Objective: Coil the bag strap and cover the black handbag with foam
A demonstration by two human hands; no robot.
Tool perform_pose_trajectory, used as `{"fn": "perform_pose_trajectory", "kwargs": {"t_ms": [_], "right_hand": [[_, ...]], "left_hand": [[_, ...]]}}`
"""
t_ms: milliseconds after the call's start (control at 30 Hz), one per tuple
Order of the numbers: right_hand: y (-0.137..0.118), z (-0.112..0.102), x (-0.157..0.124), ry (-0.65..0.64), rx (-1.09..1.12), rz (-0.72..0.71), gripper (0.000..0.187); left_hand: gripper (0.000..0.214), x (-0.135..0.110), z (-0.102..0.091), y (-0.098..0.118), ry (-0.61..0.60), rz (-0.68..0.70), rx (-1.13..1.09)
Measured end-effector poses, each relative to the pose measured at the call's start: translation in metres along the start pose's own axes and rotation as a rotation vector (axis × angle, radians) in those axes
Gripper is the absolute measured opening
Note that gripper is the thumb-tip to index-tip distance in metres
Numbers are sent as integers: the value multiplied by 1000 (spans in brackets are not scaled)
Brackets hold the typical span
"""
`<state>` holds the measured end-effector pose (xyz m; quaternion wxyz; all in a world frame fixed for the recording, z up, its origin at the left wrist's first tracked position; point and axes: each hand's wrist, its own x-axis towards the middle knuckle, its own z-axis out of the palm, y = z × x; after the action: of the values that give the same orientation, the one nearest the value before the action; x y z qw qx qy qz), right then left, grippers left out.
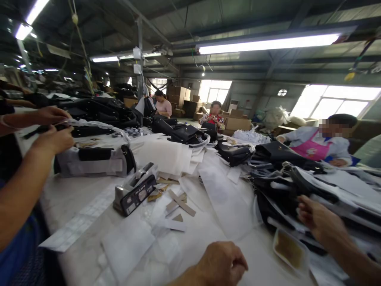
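My left hand (222, 262) is above the white table near its front edge. Its fingers are curled closed, and whatever is in them, if anything, is hidden. My right hand (323, 222) is at the right, in front of a heap of black handbags (300, 182) partly wrapped in white sheeting. Its thumb and fingers are pinched together; what they hold, if anything, is too small to make out. Between my hands, closer to the right one, is a small clear plastic tray (288, 251) with something brownish in it.
A tape dispenser (136, 192), brown card strips (181, 202) and white paper sheets (162, 153) lie on the table. At the left, a co-worker's hands (53, 131) hold a white-wrapped strap above a grey-wrapped bag (95, 162). Other people sit across the table.
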<state>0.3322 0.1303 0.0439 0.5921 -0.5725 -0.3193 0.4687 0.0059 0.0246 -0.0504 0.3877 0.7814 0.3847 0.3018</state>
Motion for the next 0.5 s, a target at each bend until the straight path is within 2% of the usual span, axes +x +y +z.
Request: {"fn": "perform_pose_trajectory", "kwargs": {"t_ms": [33, 100, 133, 233, 300, 367, 433, 500], "right_hand": [[2, 27, -7, 45, -71, -46, 39], [8, 82, -24, -62, -236, -84, 36], [12, 107, -33, -143, -327, -77, 35], [32, 171, -57, -501, -532, -22, 34], [46, 203, -63, -749, -691, 17, 31], [53, 229, -61, -894, -878, -57, 26], [52, 255, -51, -873, -1049, -262, 24], [42, 282, -34, -750, -1135, -457, 24]], "left_hand": [[21, 1, 0, -6, -8, -10, 18], [23, 4, 2, -18, -31, -36, 33], [24, 6, 3, -23, -38, -42, 28], [26, 12, 4, -34, -66, -64, -10], [20, 15, 4, -36, -78, -103, -49], [11, 16, 2, -36, -46, -146, -97], [15, 12, -1, -35, 27, -175, -129], [23, 6, -8, -34, 95, -198, -129]]}}
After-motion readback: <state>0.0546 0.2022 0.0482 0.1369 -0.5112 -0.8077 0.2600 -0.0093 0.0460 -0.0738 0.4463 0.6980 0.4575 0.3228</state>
